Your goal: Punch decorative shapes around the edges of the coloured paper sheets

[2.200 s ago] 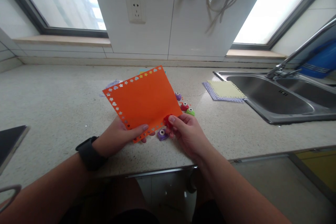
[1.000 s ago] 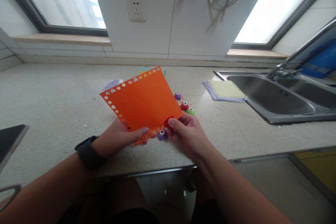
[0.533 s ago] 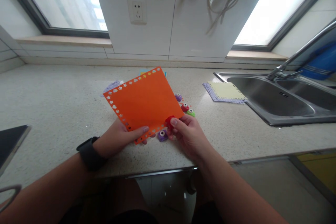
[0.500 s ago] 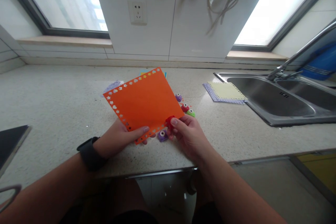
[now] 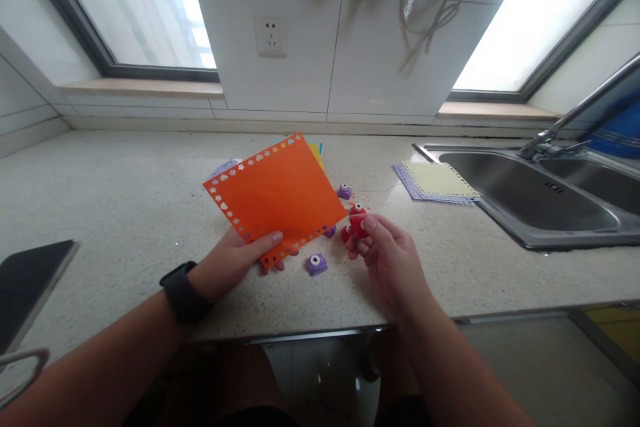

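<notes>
My left hand (image 5: 245, 255) pinches the lower left corner of an orange sheet of paper (image 5: 280, 197), thumb on top and fingers beneath. Small star, heart and flower holes run along three of its edges. Just off the sheet's right corner, my right hand (image 5: 393, 250) is closed on a red craft punch (image 5: 358, 225), mostly covered by the fingers. On the counter below the sheet sits a purple craft punch (image 5: 316, 264). Another purple punch (image 5: 344, 191) and a red one (image 5: 357, 209) stand to the right, near small red paper bits.
Cream and lilac punched sheets (image 5: 437, 180) lie beside the steel sink (image 5: 520, 240). More lilac paper (image 5: 223, 167) and a yellow sheet (image 5: 318, 155) show behind the orange one. A dark flat object (image 5: 33, 287) lies at the left.
My right hand has moved right with the red punch, off the orange sheet's lower edge. The sheet stays in my left hand. The view has shifted slightly.
</notes>
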The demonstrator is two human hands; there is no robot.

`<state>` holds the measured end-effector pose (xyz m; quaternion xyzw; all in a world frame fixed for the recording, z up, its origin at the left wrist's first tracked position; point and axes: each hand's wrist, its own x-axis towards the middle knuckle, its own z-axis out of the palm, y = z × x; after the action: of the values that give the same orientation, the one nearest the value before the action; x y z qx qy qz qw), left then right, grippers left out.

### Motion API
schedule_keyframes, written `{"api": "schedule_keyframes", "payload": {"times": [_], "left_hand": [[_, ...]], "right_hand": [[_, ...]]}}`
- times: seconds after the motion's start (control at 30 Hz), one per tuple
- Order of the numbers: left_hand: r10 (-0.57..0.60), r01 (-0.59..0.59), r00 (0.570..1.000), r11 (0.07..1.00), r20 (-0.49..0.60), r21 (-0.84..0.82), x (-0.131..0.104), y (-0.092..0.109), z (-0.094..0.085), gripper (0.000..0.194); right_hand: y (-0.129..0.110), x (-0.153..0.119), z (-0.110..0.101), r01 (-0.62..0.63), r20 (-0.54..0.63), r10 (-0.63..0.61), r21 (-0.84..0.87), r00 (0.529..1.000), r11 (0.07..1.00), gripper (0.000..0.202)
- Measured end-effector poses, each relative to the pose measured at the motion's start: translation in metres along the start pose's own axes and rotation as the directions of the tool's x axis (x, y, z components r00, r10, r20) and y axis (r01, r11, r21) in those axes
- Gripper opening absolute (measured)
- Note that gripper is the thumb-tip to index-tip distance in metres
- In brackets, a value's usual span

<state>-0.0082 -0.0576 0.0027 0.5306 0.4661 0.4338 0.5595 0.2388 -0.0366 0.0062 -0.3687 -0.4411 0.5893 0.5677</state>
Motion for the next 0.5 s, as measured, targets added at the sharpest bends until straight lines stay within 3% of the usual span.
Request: {"api": "schedule_keyframes", "payload": {"times": [0.13,0.27,0.4,0.5], "left_hand": [[0.012,-0.015,0.998,0.999,-0.066,-0.045,0.004,-0.002,0.001,0.029],[0.016,-0.019,0.997,0.999,-0.078,-0.031,0.007,-0.004,0.000,0.032],[0.003,-0.002,0.995,1.000,-0.095,0.010,0.009,-0.003,-0.001,0.034],[-0.031,0.034,0.994,0.999,-0.104,0.025,0.010,-0.003,-0.003,0.035]], "right_hand": [[-0.014,0.001,-0.016,0.054,0.080,-0.027,-0.357,0.996,0.933,0.027],[-0.025,0.001,-0.026,0.072,0.135,0.034,-0.705,0.990,0.706,0.028],[-0.025,-0.003,-0.027,0.106,0.176,0.073,-0.823,0.982,0.558,0.027],[-0.022,-0.007,-0.028,0.132,0.205,0.081,-0.839,0.975,0.528,0.028]]}}
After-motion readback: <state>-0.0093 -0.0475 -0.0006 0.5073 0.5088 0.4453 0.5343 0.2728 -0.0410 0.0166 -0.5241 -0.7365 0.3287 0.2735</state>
